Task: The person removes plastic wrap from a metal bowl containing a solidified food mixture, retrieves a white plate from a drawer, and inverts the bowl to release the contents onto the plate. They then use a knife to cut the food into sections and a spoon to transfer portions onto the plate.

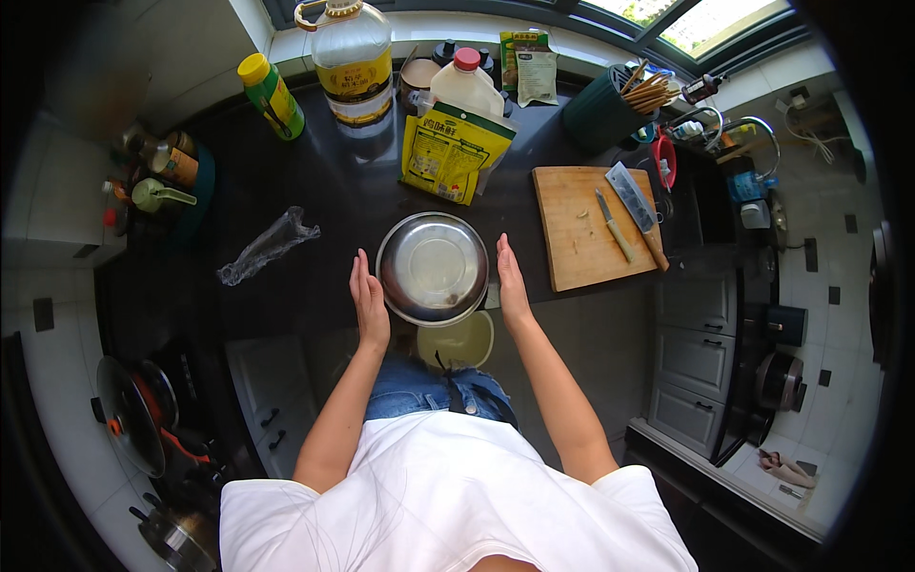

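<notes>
A stainless steel bowl (432,266) sits upside down at the front edge of the dark countertop (343,186). My left hand (369,300) is upright beside its left rim, palm facing it; whether it touches the rim I cannot tell. On the right, my right hand (510,282) is held the same way, with a small gap to the bowl, and holds nothing. Behind the bowl stands a yellow seasoning pouch (450,154). Crumpled clear plastic wrap (268,245) lies to the left.
A wooden cutting board (572,243) at the right bears a cleaver (632,196) and a small knife (613,225). A large oil bottle (352,71), a green shaker bottle (271,96) and a chopstick holder (599,107) stand farther back. Below the counter edge is a pale bin (457,339).
</notes>
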`<state>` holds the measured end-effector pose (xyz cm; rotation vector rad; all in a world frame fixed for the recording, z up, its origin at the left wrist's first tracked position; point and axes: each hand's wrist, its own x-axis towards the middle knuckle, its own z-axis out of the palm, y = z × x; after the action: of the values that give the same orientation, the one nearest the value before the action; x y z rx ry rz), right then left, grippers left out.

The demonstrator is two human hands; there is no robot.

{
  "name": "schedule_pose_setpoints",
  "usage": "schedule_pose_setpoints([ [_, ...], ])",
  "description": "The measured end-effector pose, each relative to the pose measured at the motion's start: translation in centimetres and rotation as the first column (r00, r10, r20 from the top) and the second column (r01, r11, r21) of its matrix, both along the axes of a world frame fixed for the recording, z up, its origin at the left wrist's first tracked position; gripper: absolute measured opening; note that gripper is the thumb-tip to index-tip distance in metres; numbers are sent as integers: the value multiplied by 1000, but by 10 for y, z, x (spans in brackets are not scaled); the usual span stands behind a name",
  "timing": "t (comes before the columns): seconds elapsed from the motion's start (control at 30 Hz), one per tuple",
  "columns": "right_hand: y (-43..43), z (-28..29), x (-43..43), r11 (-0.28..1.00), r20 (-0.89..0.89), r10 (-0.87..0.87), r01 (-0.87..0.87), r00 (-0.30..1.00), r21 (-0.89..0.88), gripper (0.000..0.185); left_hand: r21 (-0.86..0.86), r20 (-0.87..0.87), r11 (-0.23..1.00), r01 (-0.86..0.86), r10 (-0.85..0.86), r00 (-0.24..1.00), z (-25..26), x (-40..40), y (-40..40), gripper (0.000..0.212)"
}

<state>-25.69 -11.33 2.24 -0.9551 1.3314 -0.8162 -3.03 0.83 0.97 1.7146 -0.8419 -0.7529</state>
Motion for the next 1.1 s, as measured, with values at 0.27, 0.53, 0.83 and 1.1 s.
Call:
schedule_pose_setpoints([
  [0.27, 7, -36, 26, 999, 136, -15, 10, 991, 39, 60, 61, -36, 995, 77, -75, 997, 4, -23, -15, 72],
  [0.53, 8, -35, 25, 999, 123, -7, 1, 992, 49, 62, 41, -29, 999, 26, -25, 999, 5, -29, -17, 72],
  [0.83, 14, -33, 21, 998, 98, 8, -14, 995, 58, 65, 52, -25, 999, 15, -13, 1000, 4, -30, -14, 70],
  [1.1, 16, -32, 21, 999, 86, 19, -22, 996, 40, 68, 22, -29, 999, 36, -35, 999, 3, -29, -17, 70],
])
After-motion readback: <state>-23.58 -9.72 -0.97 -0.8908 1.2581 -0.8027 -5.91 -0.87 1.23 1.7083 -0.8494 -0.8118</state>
